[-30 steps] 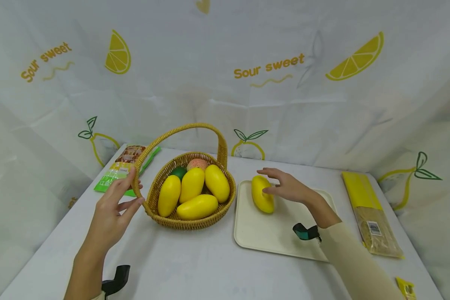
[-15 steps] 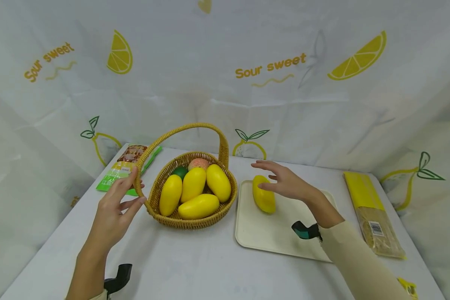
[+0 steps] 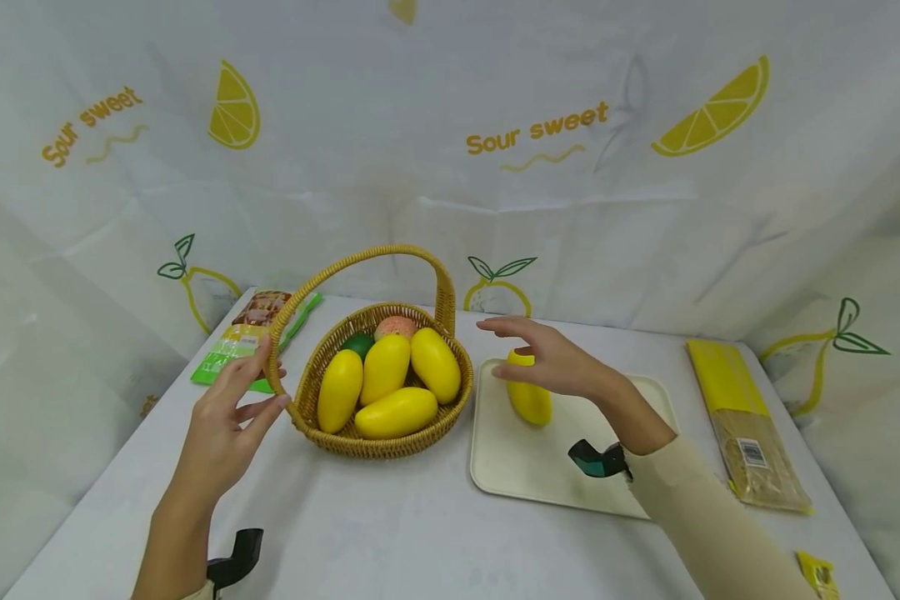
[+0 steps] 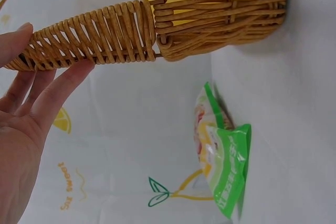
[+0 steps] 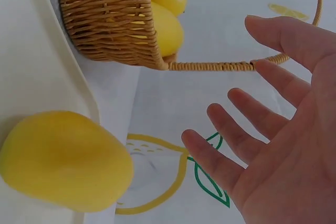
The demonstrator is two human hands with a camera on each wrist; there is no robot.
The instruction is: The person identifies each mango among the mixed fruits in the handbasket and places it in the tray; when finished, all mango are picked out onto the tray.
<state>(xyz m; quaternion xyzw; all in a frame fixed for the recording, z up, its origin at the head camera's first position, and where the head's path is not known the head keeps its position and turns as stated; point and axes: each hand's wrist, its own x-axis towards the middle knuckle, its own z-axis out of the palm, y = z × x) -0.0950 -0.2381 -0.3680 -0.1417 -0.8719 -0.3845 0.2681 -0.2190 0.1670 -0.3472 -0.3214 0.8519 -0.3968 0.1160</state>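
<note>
The left hand [image 3: 225, 417] grips the left side of the woven basket's handle [image 3: 352, 258], thumb on one face and fingers on the other. Inside the wicker basket [image 3: 386, 450] lie several yellow mangoes [image 3: 396, 413], a dark green fruit [image 3: 360, 343] partly covered, and a round pinkish fruit [image 3: 395, 327]. Another mango [image 5: 68, 161] lies on the cream tray [image 3: 510, 475], to the basket's right. Over this mango is the right hand [image 3: 551, 358], fingers spread, holding nothing. In the right wrist view a gap shows between its fingers and the mango.
Behind the basket's left side lies a green snack bag [image 4: 223, 156]. A yellow-topped packet [image 3: 742, 425] lies right of the tray, with a small yellow wrapper [image 3: 819, 575] near the front right. A white printed cloth [image 3: 390, 167] hangs behind the table.
The right hand has moved up and left, off the mango on the tray toward the basket. The left hand keeps its hold on the handle, and the basket stays put.
</note>
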